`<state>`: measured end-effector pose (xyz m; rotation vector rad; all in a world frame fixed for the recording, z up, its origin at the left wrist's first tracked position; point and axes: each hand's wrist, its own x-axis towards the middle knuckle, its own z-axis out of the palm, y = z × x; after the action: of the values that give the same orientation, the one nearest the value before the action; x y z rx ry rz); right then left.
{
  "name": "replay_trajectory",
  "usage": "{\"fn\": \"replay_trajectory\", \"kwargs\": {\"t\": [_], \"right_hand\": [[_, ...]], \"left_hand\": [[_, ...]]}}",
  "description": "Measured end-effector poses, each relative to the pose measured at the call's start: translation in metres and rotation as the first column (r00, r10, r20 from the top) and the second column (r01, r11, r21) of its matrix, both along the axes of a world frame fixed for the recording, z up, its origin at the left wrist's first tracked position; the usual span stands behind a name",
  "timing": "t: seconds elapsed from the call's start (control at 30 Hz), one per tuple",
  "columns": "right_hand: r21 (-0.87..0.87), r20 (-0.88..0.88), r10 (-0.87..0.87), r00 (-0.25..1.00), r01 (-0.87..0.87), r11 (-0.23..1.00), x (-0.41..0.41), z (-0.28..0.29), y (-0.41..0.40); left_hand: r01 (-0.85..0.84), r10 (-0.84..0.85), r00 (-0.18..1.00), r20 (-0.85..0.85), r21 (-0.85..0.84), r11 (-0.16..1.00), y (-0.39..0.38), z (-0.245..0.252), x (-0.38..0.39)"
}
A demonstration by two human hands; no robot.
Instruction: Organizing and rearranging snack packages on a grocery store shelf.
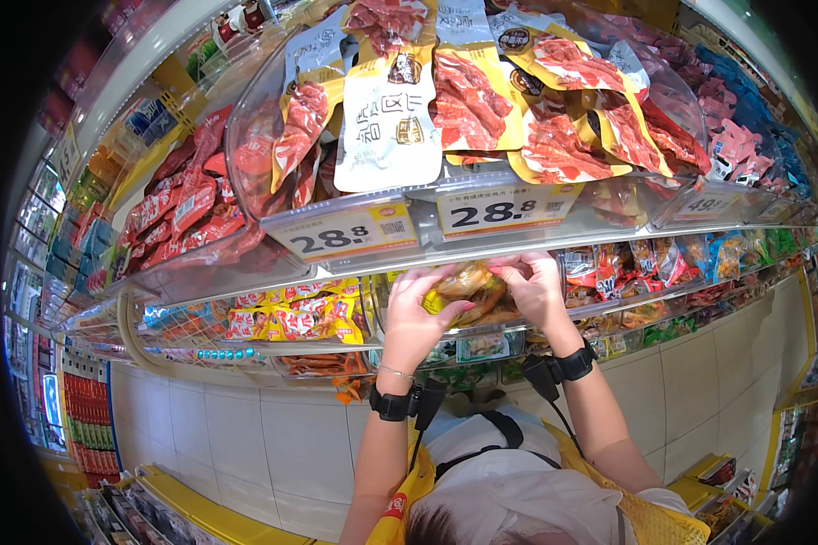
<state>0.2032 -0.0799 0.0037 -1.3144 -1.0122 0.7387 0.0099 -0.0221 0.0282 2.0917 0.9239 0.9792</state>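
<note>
Inside a clear bin [375, 300] on the second shelf, both hands hold a glossy see-through food packet [470, 281] with brownish contents. My left hand [412, 315] is around its left side, thumb against the front and fingers on top. At the upper right edge, my right hand [540, 289] pinches the film between thumb and fingers. More brownish packets [501, 312] lie underneath, partly hidden. The shelf above covers some of the fingertips. Each wrist wears a black strap with a small device; the left device [428, 403] and the right device [542, 376] trail cables.
Just above the hands, the upper shelf edge [354, 269] juts out with price tags [508, 211] and a bin of packaged meat snacks [474, 95]. Yellow packets [296, 317] lie to the left, red ones [603, 269] to the right. Lower shelves [327, 364] also hold packets.
</note>
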Motion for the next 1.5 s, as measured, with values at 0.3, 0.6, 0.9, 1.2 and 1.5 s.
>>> {"fn": "replay_trajectory", "kwargs": {"t": [0.3,0.6,0.9,1.2,1.5], "right_hand": [[-0.102,0.316,0.005,0.949,0.028,0.994,-0.003,0.009,0.004],[-0.302,0.375,0.06,0.925,0.061,0.951,0.004,0.004,0.005],[-0.377,0.316,0.149,0.937,-0.02,0.926,0.004,0.013,0.006],[0.142,-0.113,-0.084,0.99,0.099,0.985,0.004,-0.014,0.002],[0.144,-0.408,-0.001,0.913,0.066,0.987,0.007,-0.018,-0.005]], "left_hand": [[-0.186,0.198,0.975,-0.102,0.123,0.975,0.003,-0.022,0.003],[-0.324,0.334,0.939,-0.08,0.113,0.939,0.0,-0.017,0.008],[-0.318,0.327,0.944,-0.042,0.145,0.937,-0.001,-0.016,0.009],[-0.34,0.376,0.893,0.249,-0.175,0.924,0.004,-0.023,0.011],[-0.206,0.208,0.976,-0.06,0.033,0.978,0.005,-0.018,0.002]]}}
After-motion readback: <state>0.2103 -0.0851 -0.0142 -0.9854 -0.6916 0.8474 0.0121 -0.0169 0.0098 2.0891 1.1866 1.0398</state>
